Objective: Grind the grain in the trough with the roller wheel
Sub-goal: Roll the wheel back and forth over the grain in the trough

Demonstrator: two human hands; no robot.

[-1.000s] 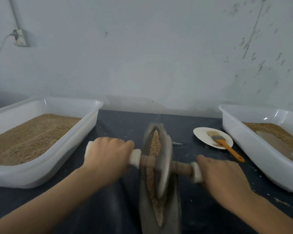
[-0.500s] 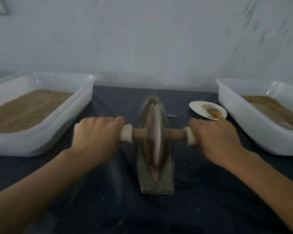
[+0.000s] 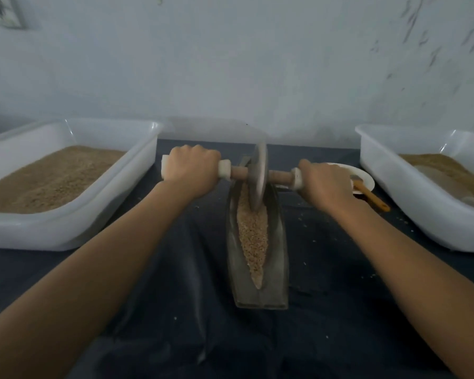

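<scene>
A narrow boat-shaped metal trough (image 3: 278,242) lies lengthwise on the dark table, with a strip of tan grain (image 3: 252,236) along its groove. The grey roller wheel (image 3: 257,176) stands on edge at the trough's far end, on a wooden axle with white grips. My left hand (image 3: 192,170) grips the left handle. The right handle is gripped by my right hand (image 3: 326,184). Both arms are stretched forward.
A white tub (image 3: 66,231) of tan grain sits at the left. Another white tub (image 3: 411,203) with grain stands at the right. A small white plate (image 3: 363,177) with an orange-handled brush (image 3: 372,199) lies behind my right hand. Loose grains dot the dark table.
The wheel has rolled from the trough's near and middle part to its far end, with both hands pushing it away. The grain behind it is now uncovered.
</scene>
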